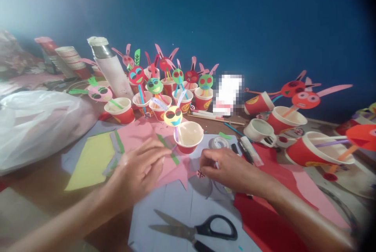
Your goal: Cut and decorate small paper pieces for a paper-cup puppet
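My left hand (142, 166) is beside a red and white paper cup (188, 146), its fingers closed together and pointing at it. A bit of purple strip (174, 148) shows at the fingertips; whether they grip it I cannot tell. A yellow paper face (173, 116) with blue mouth and paper ears stands at the cup's rim on thin legs. My right hand (221, 164) is curled to the right of the cup, fingers bent inward; what they hold is hidden. A small disc with dark markings (200, 173) lies beneath it. Scissors (190, 230) lie spread in front.
Behind, several cups carry paper faces; a flask (110, 66) and stacked cups (70, 58) stand left. A white plastic bag (44, 126) bulges at left. Tape roll (220, 142), a marker (251, 150), a mug (260, 131) and red paper (264, 216) are at right.
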A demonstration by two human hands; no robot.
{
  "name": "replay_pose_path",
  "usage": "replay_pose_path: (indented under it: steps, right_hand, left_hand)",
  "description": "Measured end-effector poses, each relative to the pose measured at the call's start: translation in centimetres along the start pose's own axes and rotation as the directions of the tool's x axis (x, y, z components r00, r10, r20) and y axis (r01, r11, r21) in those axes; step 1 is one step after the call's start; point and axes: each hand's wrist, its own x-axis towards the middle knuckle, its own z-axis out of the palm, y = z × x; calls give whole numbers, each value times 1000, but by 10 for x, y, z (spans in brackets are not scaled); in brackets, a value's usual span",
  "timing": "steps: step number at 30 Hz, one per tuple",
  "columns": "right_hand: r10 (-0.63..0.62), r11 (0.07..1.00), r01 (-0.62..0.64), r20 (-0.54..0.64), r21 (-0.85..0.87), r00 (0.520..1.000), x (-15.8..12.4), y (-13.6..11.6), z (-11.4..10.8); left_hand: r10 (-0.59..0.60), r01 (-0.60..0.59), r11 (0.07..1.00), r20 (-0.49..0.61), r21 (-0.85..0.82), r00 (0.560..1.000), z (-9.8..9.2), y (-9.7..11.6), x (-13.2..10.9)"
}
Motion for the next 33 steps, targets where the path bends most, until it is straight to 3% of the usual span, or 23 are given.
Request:
replay_pose_path:
  steps: [2,4,5,7,9,20,25,29,33]
  right_hand:
    - [-30,991,36,-47,130,998,-3,-4,3]
    - [-45,968,70,-109,240,993,-6,-10,8]
    - [-49,960,85,-139,266,989,-8,-13,11]
    - [-64,952,119,-198,282,978,-9,-19,18]
    - [-80,948,151,-249,279,965,-9,-23,25]
    - [-101,900,250,-386,357,917,-6,-23,48]
    - [-98,904,245,-387,351,917,-6,-23,49]
    - [-55,884,216,-367,414,929,-6,-22,49]
    - [39,858,130,-314,497,948,-4,-17,49]
  left_hand:
    - [-256,280,927,124,-251,959,4,8,-5]
    - [-478,581,709,334,-400,813,10,11,-6]
    - [-534,673,601,410,-431,739,14,11,-6]
    - [-581,756,469,485,-456,653,22,7,-6]
    - [-585,776,417,513,-473,628,27,4,-5]
    - [-546,757,332,540,-563,641,30,8,-6]
    - [-540,751,371,530,-547,653,30,14,-3]
    - [-575,723,447,450,-528,684,27,8,1]
    - [-630,640,615,200,-461,750,19,-12,3]
